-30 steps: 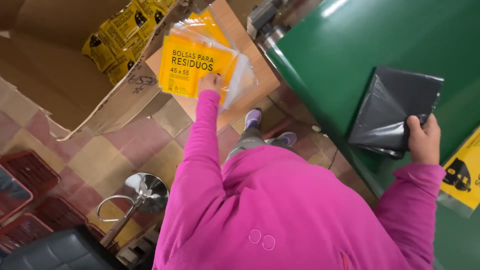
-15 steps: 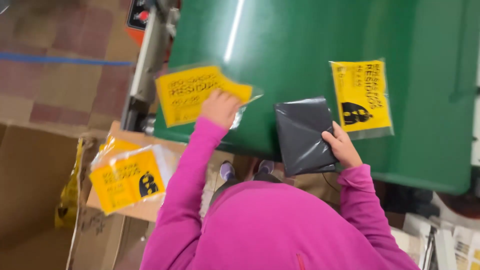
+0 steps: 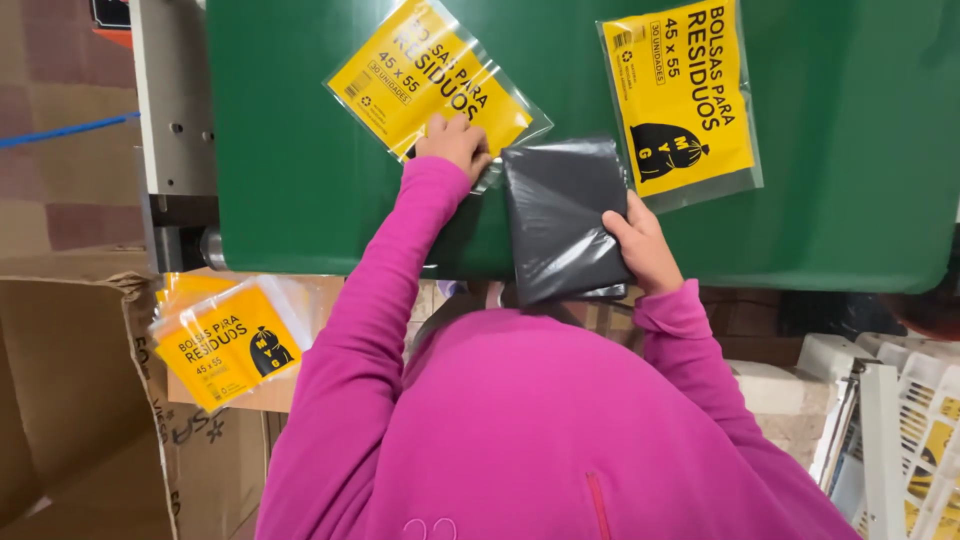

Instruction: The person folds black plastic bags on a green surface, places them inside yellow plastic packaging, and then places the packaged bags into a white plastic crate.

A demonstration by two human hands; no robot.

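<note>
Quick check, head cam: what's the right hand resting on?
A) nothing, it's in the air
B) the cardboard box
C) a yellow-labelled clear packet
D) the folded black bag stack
D: the right hand lies on the right edge of the folded black bag stack on the green table, while the left hand presses the yellow-labelled clear packet.

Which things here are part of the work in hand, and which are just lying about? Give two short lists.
In hand:
- left hand on a yellow-label clear packet
- right hand on a folded black plastic bag bundle
- green table under them

Lying about:
- second yellow packet
- stack of yellow packets
- cardboard box
- white crate
</note>
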